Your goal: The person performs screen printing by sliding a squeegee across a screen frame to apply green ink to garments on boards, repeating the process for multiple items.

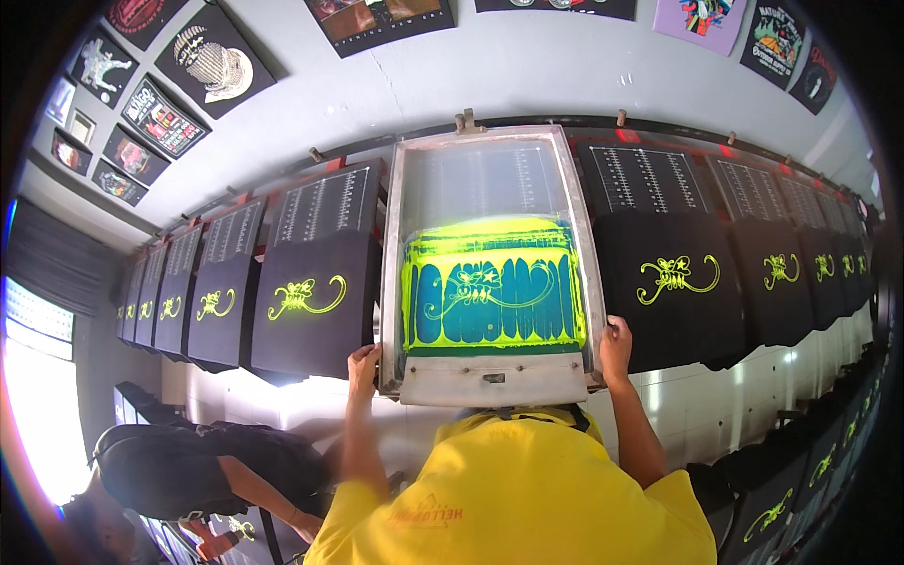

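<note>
A screen printing frame (576, 212) lies in front of me over one of the black-covered boards. Its teal mesh (490, 325) carries neon yellow ink (490, 233) smeared across the far part and down both sides, with a scrolling design showing in the middle. My left hand (363, 369) is closed on the frame's near left edge. At the near right edge my right hand (616, 350) is closed on it too, fingers bent round the side. A pale panel (499, 375) with small screws spans the frame's near end. Whatever lies under the frame is mostly hidden.
Boards with black fabric (311, 273) and neon yellow prints run in rows to the left and right (678, 282). Small pegs (620, 118) line the far rail. Behind on the left, a co-worker in black (212, 461) bends over, near an orange hand tool (215, 542). Sample prints hang on the wall.
</note>
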Action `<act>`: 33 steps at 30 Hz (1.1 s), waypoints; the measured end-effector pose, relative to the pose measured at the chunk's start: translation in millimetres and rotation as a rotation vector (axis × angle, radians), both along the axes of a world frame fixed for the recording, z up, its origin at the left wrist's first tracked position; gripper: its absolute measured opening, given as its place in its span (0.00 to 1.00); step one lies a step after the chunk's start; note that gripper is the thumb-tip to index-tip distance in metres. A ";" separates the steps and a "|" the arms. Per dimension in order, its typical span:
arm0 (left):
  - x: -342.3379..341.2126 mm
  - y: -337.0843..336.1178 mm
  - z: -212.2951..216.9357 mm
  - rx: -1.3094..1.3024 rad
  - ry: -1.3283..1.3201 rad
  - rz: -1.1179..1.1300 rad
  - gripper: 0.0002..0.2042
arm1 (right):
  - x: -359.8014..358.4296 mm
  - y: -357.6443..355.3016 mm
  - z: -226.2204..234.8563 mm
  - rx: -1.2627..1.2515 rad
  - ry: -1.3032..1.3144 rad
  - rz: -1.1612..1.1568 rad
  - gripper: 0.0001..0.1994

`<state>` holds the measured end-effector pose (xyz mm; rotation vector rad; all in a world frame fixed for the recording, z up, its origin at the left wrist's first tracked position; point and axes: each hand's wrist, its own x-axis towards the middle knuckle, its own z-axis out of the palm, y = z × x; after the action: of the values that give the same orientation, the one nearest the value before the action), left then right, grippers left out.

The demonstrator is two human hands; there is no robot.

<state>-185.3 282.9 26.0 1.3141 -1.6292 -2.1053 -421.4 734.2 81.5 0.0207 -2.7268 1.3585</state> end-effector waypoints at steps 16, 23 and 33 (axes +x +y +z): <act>2.6 41.6 31.6 -0.228 0.128 0.134 0.17 | -1.9 14.3 44.9 -0.126 0.117 0.006 0.10; -44.2 143.5 37.8 -0.222 0.207 0.191 0.21 | -59.2 113.4 89.8 -0.129 0.126 0.017 0.09; -133.2 347.9 78.6 -0.153 0.138 0.139 0.18 | -148.7 324.2 131.9 0.079 0.235 -0.027 0.10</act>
<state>-318.4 630.8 104.6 1.1713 -1.5606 -1.9047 -570.1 1058.4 213.5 0.1395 -2.5718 1.1597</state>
